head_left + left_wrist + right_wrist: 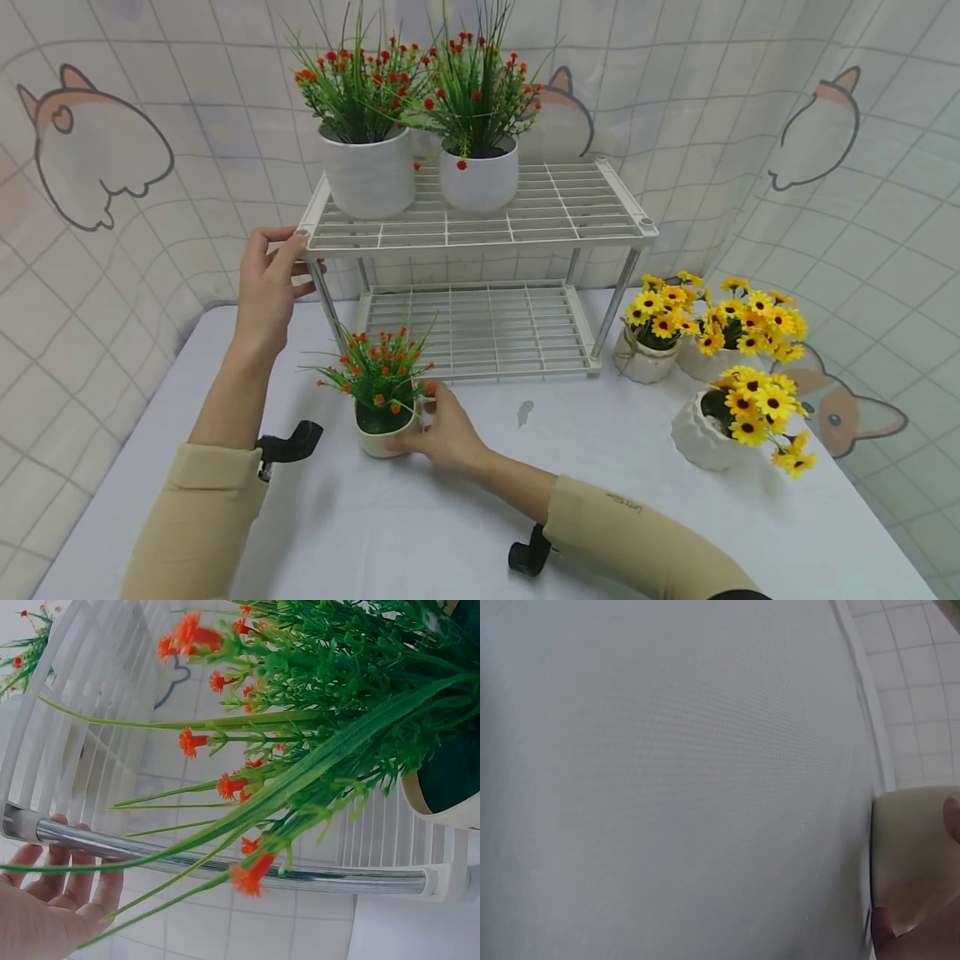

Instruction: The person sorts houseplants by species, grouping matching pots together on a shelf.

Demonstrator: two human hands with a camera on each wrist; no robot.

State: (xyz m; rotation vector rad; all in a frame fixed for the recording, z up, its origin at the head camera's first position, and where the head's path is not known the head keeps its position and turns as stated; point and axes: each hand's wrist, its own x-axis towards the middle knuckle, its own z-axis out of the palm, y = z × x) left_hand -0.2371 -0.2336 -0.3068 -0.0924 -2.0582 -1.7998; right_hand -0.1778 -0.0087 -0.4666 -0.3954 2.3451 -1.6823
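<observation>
Near the front left of a two-tier white wire shelf (480, 243), my right hand (448, 435) grips a small cream pot of red-flowered greenery (382, 375), thumb in front and fingers on the far side. In the right wrist view, the cream pot (915, 855) stands on the white cloth between thumb and finger. My left hand (268, 287) holds the shelf's upper front left corner. Seen from the left wrist, its fingers (73, 889) reach behind the metal post (225, 861), and the red flowers (251, 871) hang partly in front of it.
Two larger white pots of red flowers, a left one (371, 177) and a right one (480, 179), stand on the upper tier. Several yellow-flowered pots (705, 442) are right of the shelf; the front one leans. A tiled, dog-patterned curtain (225, 167) backs the white table (420, 533).
</observation>
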